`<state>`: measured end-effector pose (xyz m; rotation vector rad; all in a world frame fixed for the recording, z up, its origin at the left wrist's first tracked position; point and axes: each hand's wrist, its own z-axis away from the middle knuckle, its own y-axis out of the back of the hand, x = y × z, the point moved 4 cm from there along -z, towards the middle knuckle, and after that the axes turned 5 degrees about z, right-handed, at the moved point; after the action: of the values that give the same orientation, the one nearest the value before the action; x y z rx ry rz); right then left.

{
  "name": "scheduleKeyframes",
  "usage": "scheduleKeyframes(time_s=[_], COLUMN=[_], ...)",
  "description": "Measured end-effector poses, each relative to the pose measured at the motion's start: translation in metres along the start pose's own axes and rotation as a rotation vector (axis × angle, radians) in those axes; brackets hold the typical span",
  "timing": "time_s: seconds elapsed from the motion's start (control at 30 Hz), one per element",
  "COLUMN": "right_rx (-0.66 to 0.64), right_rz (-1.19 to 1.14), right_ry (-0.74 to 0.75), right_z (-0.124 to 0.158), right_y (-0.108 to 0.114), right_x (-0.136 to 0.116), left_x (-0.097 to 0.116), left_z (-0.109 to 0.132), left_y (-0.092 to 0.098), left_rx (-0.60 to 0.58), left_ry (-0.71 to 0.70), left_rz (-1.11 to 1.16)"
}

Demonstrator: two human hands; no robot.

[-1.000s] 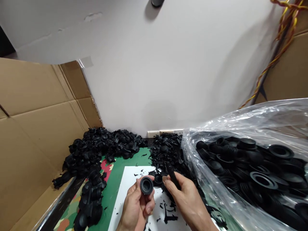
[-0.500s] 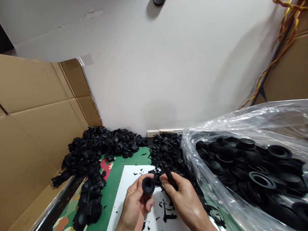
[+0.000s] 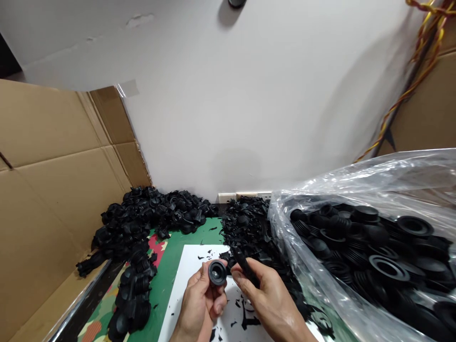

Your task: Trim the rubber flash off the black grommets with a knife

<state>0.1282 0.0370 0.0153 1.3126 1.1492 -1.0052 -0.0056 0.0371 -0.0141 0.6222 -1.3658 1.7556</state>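
Note:
Between the thumb and fingers of my left hand [image 3: 197,299] is a round black rubber boot [image 3: 217,272], its ringed open end facing up toward me. A small bright spot shows inside the opening. My right hand [image 3: 269,297] is closed around a slim black tool [image 3: 245,266] that slants up and left; its exact kind is unclear. The tool is close to the boot's right side, and I cannot tell whether they touch. Below both hands lies a white sheet [image 3: 185,266] scattered with black rubber scraps [image 3: 249,320].
Ribbed black rubber parts [image 3: 156,211] are heaped at the left and back, beside a cardboard panel [image 3: 53,190]. A pile of dark trimmings [image 3: 245,223] lies at the back centre. On the right, a clear plastic bag [image 3: 288,223] holds many black rubber boots [image 3: 388,268].
The boot has turned in my left hand, so its opening faces me more and looks wider. My right hand and the tool have shifted slightly left, closer to the boot.

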Motion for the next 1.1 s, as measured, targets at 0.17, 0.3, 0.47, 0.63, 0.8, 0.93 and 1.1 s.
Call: scheduleKeyframes(time_s=[0.17, 0.3, 0.47, 0.63, 0.8, 0.93, 1.1], right_rx=[-0.009, 0.007, 0.029, 0.033, 0.035, 0.026, 0.005], right_rz=[0.011, 0.020, 0.027, 0.031, 0.048, 0.072, 0.061], right_ry=[-0.002, 0.004, -0.015, -0.012, -0.005, -0.010, 0.014], right_z=[0.000, 0.000, 0.000, 0.000, -0.001, 0.000, 0.000], right_y=[-0.001, 0.001, 0.001, 0.001, 0.001, 0.001, -0.002], right_x=[0.002, 0.003, 0.007, 0.012, 0.012, 0.013, 0.012], left_x=[0.000, 0.001, 0.004, 0.006, 0.004, 0.004, 0.004], left_z=[-0.001, 0.000, 0.002, 0.001, -0.001, -0.001, -0.001], left_y=[0.002, 0.001, -0.001, 0.001, 0.003, 0.002, 0.001], left_rx=[0.003, -0.010, -0.027, -0.047, -0.059, -0.047, 0.006], left_ry=[-0.012, -0.029, -0.061, -0.076, -0.089, -0.084, -0.078], left_rz=[-0.005, 0.016, 0.065, 0.141, 0.163, 0.176, 0.156])
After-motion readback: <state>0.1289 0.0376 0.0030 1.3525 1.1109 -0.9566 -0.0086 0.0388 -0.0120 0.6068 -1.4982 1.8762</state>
